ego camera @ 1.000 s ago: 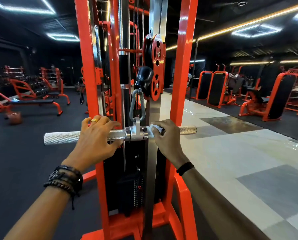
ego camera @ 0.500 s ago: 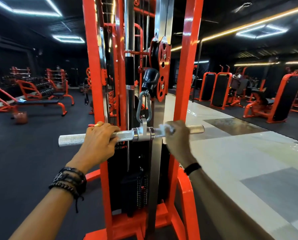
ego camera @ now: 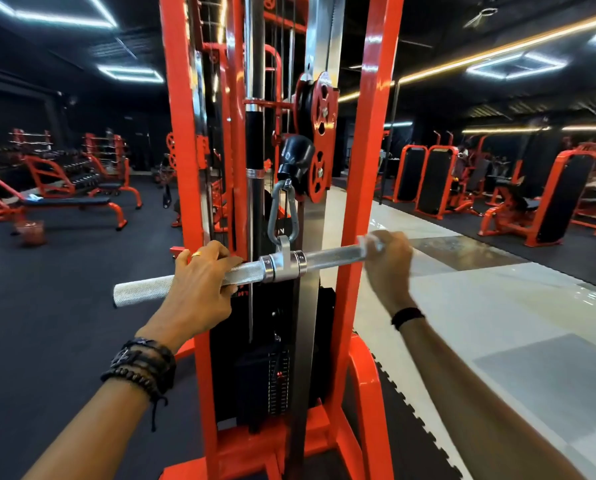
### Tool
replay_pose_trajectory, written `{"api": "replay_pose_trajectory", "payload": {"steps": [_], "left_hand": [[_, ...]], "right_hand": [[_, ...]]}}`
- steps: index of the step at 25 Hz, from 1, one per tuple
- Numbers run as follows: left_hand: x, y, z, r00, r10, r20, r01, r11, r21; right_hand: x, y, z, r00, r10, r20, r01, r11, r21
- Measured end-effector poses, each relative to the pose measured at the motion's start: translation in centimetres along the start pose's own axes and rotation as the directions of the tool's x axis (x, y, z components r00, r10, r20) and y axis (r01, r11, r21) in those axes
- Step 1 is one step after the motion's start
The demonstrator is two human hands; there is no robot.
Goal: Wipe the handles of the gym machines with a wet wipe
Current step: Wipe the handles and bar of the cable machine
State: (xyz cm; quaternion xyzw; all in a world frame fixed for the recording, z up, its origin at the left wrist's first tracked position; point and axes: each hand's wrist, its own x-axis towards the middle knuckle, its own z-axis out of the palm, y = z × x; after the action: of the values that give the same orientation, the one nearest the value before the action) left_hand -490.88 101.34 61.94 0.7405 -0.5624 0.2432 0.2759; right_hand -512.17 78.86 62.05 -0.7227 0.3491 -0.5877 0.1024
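Slid outward to the bar's (ego camera: pixel 327 259) right end, right hand (ego camera: pixel 388 261) clutching wet wipe (ego camera: pixel 367 241); left hand (ego camera: pixel 199 282) gripping opposite side, steadying.

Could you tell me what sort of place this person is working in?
Almost certainly a commercial gym. An orange cable machine carries a knurled steel bar on a carabiner, flat benches stand at left, and padded machines line the right.

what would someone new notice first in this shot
Dead centre, a bright orange cable machine frame fills the view. Across it hangs a knurled silver bar on a carabiner; the left hand grips it while the right hand holds a wipe at its right end.
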Motion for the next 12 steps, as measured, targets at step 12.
{"api": "replay_pose_trajectory", "payload": {"steps": [12], "left_hand": [[0.2,0.1,0.1,0.985,0.066,-0.159,-0.069,0.998,-0.012]], "right_hand": [[1.9,4.6,-0.6,0.994,0.103,-0.026,-0.104,0.992,-0.078]]}}
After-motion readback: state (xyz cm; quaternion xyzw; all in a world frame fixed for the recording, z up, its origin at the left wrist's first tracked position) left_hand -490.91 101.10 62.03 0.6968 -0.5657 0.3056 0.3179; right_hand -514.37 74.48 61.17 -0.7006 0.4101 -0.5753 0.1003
